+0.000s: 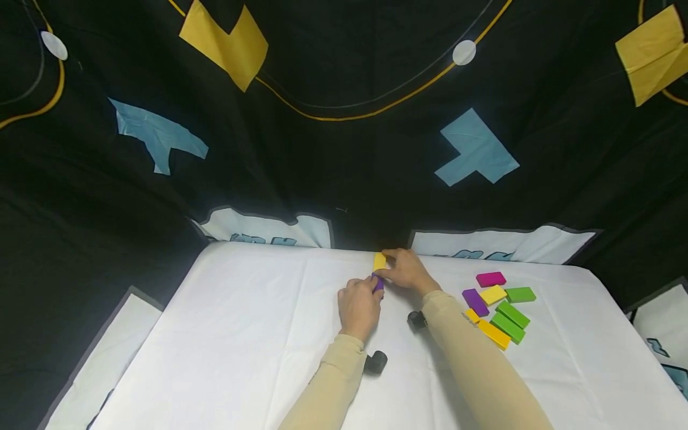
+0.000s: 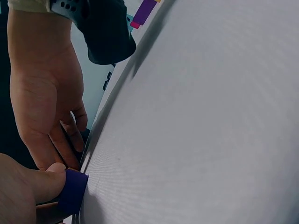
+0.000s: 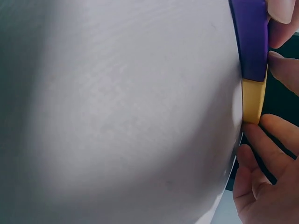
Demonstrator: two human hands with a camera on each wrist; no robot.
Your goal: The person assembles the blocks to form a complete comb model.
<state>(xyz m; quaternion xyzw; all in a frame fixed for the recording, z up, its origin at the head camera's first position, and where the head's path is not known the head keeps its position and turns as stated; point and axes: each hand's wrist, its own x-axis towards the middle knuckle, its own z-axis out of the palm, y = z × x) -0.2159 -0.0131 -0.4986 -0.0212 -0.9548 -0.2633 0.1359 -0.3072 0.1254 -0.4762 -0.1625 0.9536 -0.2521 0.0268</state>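
Note:
Two blocks, a yellow one (image 1: 380,261) and a purple one (image 1: 378,283), lie end to end on the white table near its far edge. My left hand (image 1: 359,304) pinches the purple block, its thumb against the block's side in the left wrist view. From the right, my right hand (image 1: 406,270) holds the yellow block between thumb and fingers. In the right wrist view, its fingertips touch the far end of the yellow block (image 3: 253,100), while the thumb lies near where it meets the purple block (image 3: 252,42).
On the right of the white table (image 1: 226,334) lies a loose group of blocks: a magenta block (image 1: 491,279), a purple block (image 1: 475,302), several green blocks (image 1: 513,314) and several yellow ones (image 1: 493,334). A black patterned cloth (image 1: 344,173) hangs behind the table. Dark wrist cameras (image 1: 376,362) sit beside both forearms.

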